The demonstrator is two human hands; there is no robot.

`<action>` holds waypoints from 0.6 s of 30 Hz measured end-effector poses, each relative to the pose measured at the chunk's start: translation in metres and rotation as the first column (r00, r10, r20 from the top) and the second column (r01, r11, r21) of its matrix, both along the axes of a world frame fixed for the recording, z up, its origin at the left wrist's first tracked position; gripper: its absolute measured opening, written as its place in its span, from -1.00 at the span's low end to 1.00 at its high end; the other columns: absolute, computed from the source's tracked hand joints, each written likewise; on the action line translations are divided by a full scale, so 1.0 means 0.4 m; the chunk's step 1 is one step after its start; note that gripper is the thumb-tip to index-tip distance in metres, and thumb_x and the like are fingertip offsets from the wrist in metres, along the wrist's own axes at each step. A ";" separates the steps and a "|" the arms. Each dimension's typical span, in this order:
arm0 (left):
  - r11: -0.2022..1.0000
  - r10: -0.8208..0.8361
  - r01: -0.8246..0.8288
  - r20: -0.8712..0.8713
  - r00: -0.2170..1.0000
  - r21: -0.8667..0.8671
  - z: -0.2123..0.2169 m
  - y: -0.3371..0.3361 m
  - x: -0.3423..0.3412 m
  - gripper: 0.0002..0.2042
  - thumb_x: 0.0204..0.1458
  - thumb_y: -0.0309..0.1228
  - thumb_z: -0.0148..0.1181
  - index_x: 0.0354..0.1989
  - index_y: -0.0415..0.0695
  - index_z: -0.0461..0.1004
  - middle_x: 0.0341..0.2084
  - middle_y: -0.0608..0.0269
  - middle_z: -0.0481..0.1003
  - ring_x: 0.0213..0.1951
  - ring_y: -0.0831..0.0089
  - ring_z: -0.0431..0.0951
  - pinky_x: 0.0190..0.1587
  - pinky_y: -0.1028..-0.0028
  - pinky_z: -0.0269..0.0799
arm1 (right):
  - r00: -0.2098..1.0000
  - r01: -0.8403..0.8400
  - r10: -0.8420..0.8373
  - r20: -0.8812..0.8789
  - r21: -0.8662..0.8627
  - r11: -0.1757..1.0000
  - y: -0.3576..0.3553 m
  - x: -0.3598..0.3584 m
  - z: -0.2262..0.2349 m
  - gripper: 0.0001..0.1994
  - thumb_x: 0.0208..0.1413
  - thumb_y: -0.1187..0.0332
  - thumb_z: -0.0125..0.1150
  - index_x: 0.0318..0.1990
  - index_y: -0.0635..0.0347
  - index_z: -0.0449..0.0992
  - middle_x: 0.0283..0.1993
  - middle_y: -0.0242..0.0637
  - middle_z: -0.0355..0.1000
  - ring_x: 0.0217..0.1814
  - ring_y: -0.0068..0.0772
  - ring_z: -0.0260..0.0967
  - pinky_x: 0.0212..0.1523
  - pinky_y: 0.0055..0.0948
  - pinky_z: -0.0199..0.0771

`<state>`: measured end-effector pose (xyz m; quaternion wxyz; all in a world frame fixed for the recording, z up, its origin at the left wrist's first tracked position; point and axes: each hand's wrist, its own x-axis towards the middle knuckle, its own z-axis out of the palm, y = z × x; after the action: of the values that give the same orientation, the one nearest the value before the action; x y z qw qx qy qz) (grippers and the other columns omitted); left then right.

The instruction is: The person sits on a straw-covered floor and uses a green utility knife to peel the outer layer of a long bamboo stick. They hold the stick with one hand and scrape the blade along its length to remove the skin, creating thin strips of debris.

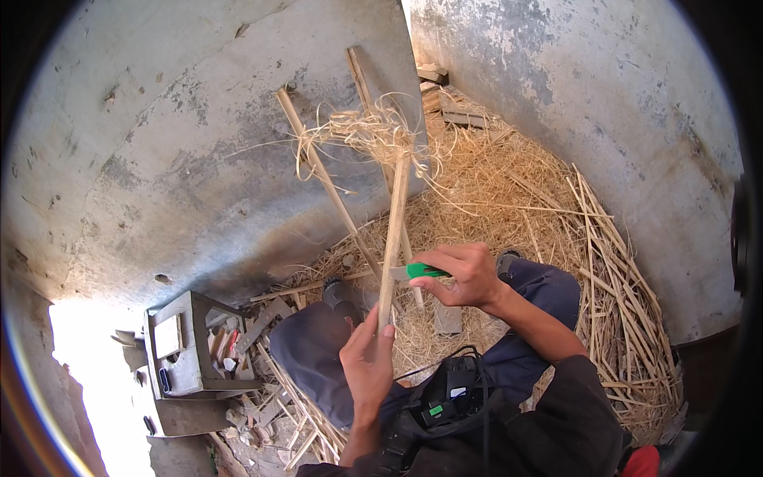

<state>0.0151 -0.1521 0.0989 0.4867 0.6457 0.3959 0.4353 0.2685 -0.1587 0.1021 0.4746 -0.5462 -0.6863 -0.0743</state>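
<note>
My left hand (368, 354) is closed round the lower end of a pale wooden stick (395, 215), which slants up and away from me. Curled thin shavings (369, 131) cling in a tangle about its far end. In my right hand (467, 274) is a utility knife (427, 271) with a green handle. Its blade points left and meets the side of the stick a little above my left hand. Two more sticks, one of them a long pole (322, 175), lean against the wall behind the stick.
Loose shavings (509, 187) cover the floor ahead. A heap of thin split strips (628, 334) lies along the right wall. At left stands a worn box-like stand (184, 350) with odds and ends inside. A black device with cables (449, 397) rests at my lap.
</note>
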 end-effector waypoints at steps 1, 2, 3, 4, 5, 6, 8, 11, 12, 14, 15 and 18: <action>1.000 0.000 0.000 -0.001 1.000 0.001 0.000 0.000 0.000 -0.58 0.35 -0.58 0.38 0.37 -0.31 0.61 -0.03 0.13 0.74 -0.03 0.55 0.64 0.08 0.49 0.55 | 1.000 0.001 -0.001 0.010 -0.015 1.000 -0.001 0.001 0.002 -0.67 0.23 -0.02 0.58 -0.09 0.00 0.79 -0.40 -0.41 0.64 -0.50 -0.30 0.61 -0.49 -0.31 0.55; 1.000 -0.013 0.013 -0.016 1.000 -0.014 0.000 0.000 -0.002 -0.58 0.37 -0.57 0.36 0.39 -0.32 0.60 0.04 0.12 0.72 0.03 0.55 0.64 0.13 0.48 0.55 | 1.000 0.003 -0.003 0.021 -0.030 1.000 -0.004 0.003 0.007 -0.67 0.21 0.01 0.61 -0.09 0.03 0.79 -0.39 -0.40 0.65 -0.48 -0.30 0.63 -0.47 -0.32 0.58; 0.999 -0.026 0.026 -0.031 0.999 -0.028 -0.001 0.000 -0.006 -0.57 0.40 -0.55 0.34 0.41 -0.33 0.58 0.11 0.11 0.71 0.08 0.54 0.64 0.18 0.48 0.55 | 0.999 0.006 -0.004 0.033 -0.045 0.999 -0.006 0.004 0.010 -0.67 0.19 0.04 0.63 -0.09 0.05 0.79 -0.38 -0.39 0.66 -0.45 -0.30 0.64 -0.44 -0.34 0.60; 0.998 -0.040 0.038 -0.045 0.998 -0.044 -0.001 -0.001 -0.009 -0.57 0.42 -0.54 0.32 0.43 -0.33 0.56 0.18 0.11 0.69 0.14 0.53 0.64 0.23 0.47 0.55 | 0.999 0.011 -0.010 0.039 -0.041 0.999 -0.006 0.004 0.011 -0.67 0.19 0.04 0.63 -0.09 0.05 0.79 -0.38 -0.39 0.66 -0.46 -0.30 0.64 -0.44 -0.33 0.60; 0.998 -0.041 0.038 -0.049 0.998 -0.047 -0.001 0.000 -0.011 -0.57 0.42 -0.54 0.32 0.43 -0.33 0.56 0.18 0.11 0.69 0.14 0.53 0.64 0.23 0.47 0.55 | 0.999 0.015 -0.014 0.046 -0.035 0.999 -0.004 0.004 0.012 -0.67 0.19 0.03 0.63 -0.09 0.05 0.79 -0.38 -0.39 0.65 -0.46 -0.30 0.64 -0.44 -0.33 0.60; 0.998 -0.042 0.039 -0.053 0.998 -0.051 -0.001 0.000 -0.012 -0.57 0.42 -0.54 0.32 0.43 -0.33 0.56 0.18 0.11 0.69 0.14 0.53 0.64 0.23 0.47 0.55 | 0.998 0.020 -0.018 0.053 -0.030 0.999 -0.003 0.004 0.013 -0.66 0.19 0.03 0.63 -0.09 0.05 0.79 -0.39 -0.39 0.65 -0.46 -0.30 0.63 -0.45 -0.33 0.59; 0.999 -0.029 0.027 -0.051 0.998 -0.036 -0.001 0.001 -0.012 -0.58 0.41 -0.54 0.34 0.41 -0.33 0.57 0.11 0.12 0.71 0.08 0.54 0.64 0.18 0.48 0.54 | 0.999 0.025 -0.025 0.044 0.003 1.000 0.004 0.003 0.007 -0.66 0.18 0.02 0.63 -0.09 0.05 0.79 -0.40 -0.39 0.64 -0.47 -0.30 0.62 -0.46 -0.33 0.58; 1.000 -0.004 0.004 -0.032 0.999 -0.011 -0.005 0.000 -0.008 -0.59 0.39 -0.55 0.36 0.38 -0.32 0.60 -0.05 0.15 0.73 -0.06 0.58 0.63 0.07 0.50 0.54 | 0.997 0.044 -0.043 0.058 -0.008 0.999 0.004 0.004 0.014 -0.65 0.18 0.00 0.63 -0.10 0.05 0.80 -0.42 -0.38 0.63 -0.49 -0.30 0.62 -0.48 -0.32 0.56; 1.000 -0.008 0.007 -0.026 1.000 -0.022 -0.004 0.001 -0.010 -0.59 0.39 -0.55 0.36 0.38 -0.32 0.60 -0.07 0.16 0.72 -0.07 0.59 0.62 0.06 0.51 0.53 | 0.996 0.052 -0.051 0.067 -0.022 0.998 0.003 0.004 0.018 -0.65 0.18 0.00 0.62 -0.10 0.05 0.80 -0.42 -0.38 0.62 -0.49 -0.30 0.61 -0.48 -0.32 0.55; 0.998 -0.019 0.018 -0.025 0.999 -0.053 -0.006 0.001 -0.016 -0.59 0.40 -0.53 0.35 0.40 -0.32 0.59 0.00 0.17 0.71 -0.02 0.58 0.62 0.11 0.51 0.53 | 0.996 0.055 -0.055 0.069 -0.007 0.998 0.009 0.001 0.014 -0.66 0.23 -0.06 0.56 -0.11 -0.02 0.79 -0.44 -0.43 0.60 -0.54 -0.31 0.58 -0.51 -0.30 0.52; 0.997 -0.028 0.025 -0.030 0.999 -0.074 -0.011 0.002 -0.021 -0.57 0.41 -0.52 0.35 0.41 -0.32 0.58 0.08 0.16 0.70 0.05 0.56 0.63 0.16 0.50 0.53 | 0.996 0.057 -0.057 0.070 0.001 0.998 0.012 0.000 0.011 -0.66 0.26 -0.09 0.53 -0.12 -0.05 0.79 -0.45 -0.45 0.58 -0.56 -0.31 0.56 -0.52 -0.29 0.51; 0.994 -0.042 0.039 -0.024 0.999 -0.102 -0.013 0.002 -0.026 -0.56 0.42 -0.50 0.34 0.43 -0.33 0.56 0.15 0.16 0.69 0.10 0.55 0.63 0.22 0.49 0.52 | 0.996 0.061 -0.061 0.067 -0.001 0.998 0.016 -0.002 0.004 -0.66 0.27 -0.10 0.53 -0.12 -0.06 0.79 -0.46 -0.45 0.58 -0.57 -0.31 0.56 -0.55 -0.29 0.48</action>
<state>0.0046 -0.1513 0.0935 0.5223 0.6339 0.4104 0.3963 0.2678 -0.1525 0.1038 0.4481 -0.5648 -0.6849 -0.1057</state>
